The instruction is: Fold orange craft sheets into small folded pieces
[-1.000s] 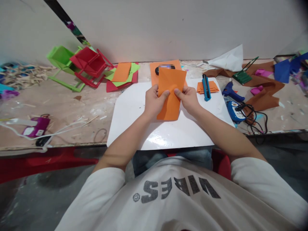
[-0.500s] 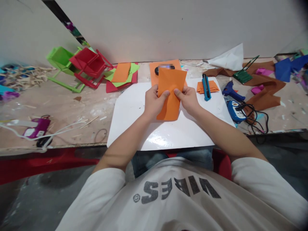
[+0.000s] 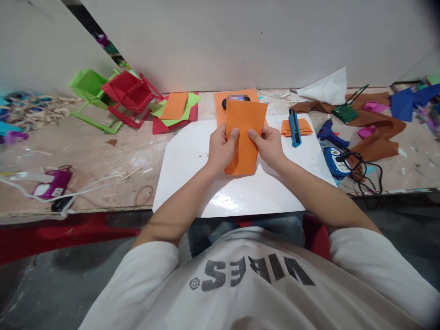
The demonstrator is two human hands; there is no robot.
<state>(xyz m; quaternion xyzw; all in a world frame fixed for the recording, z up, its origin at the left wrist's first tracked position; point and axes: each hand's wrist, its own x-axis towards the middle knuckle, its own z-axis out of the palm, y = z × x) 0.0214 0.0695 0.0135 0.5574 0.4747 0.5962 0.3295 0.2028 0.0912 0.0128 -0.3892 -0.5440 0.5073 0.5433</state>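
A tall piece of orange paper (image 3: 245, 119) is held upright over the white board (image 3: 185, 160). My left hand (image 3: 222, 144) grips its left side, thumb on the near face and fingers behind. On the opposite edge, my right hand (image 3: 270, 144) pinches it the same way. Both thumbs press near the paper's middle, and the fingers behind are mostly hidden. Behind it lies a larger orange sheet (image 3: 220, 103) with a dark object partly covered. To the right, a blue utility knife (image 3: 294, 128) rests on folded orange pieces (image 3: 304, 126).
Green (image 3: 90, 85) and red miniature chairs (image 3: 129, 96) stand at the back left beside stacked coloured sheets (image 3: 175, 106). A blue glue gun (image 3: 332, 134), a blue corded device (image 3: 336, 161) and brown scraps (image 3: 378, 146) lie right. A purple device (image 3: 57, 183) with a white cord lies left.
The orange paper has straightened slightly in my hands, its lower edge now more level. Both hands keep their grip. The whole view has shifted a little.
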